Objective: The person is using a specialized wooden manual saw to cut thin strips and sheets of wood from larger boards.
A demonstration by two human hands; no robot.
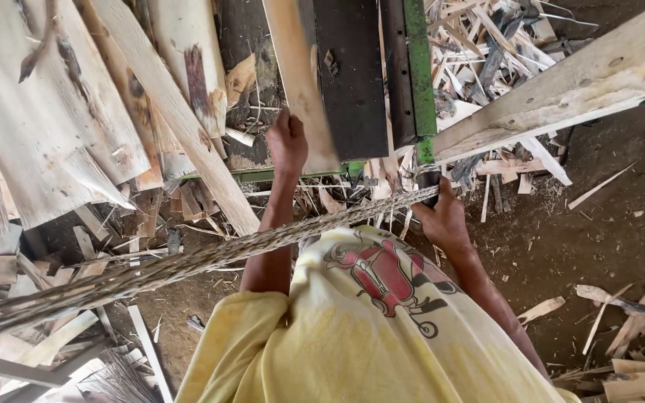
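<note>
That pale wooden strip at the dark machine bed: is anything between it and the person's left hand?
Nothing visible. The left hand already grips the wooden strip at its near end, beside the dark machine bed. The braided rope crosses lower, over the forearm, not between them. The right hand holds the rope's end.

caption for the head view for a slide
Left hand grips a pale wooden strip on a green-framed machine; right hand holds its dark handle.

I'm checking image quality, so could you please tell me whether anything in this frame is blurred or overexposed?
Head view: the braided rope is streaked with blur; the left hand and right hand are fairly sharp; the pale wood sheets top left look nearly washed out.
</note>
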